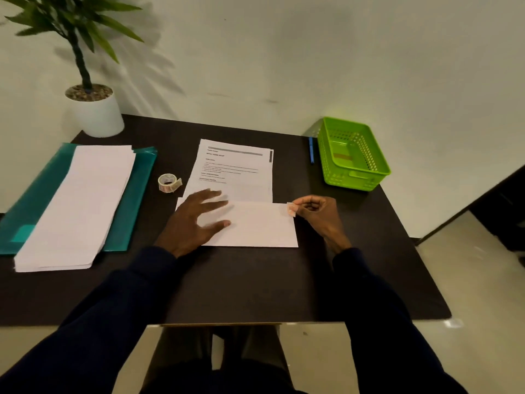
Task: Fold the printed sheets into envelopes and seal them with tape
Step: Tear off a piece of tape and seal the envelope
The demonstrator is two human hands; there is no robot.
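The folded sheet is lying flat on the dark worktop directly in front of the person, its long axis running left to right. The left hand is spreading across the sheet's left half with fingers apart, clamped on nothing and apparently pressing the paper flat, though contact is blurred. The right hand is hovering just off the sheet's upper right corner, thumb and forefinger pinched together on a small piece of tape that is touching or overlapping that short edge. The relation that matters is this: the open edge to be sealed is lying immediately left of the right hand, so the right hand is the nearer one for pressing the tape down, while the left is serving as the anchor. The tape roll is sitting beyond the left hand, beside the printed sheets; the green basket is standing well apart at the far right.
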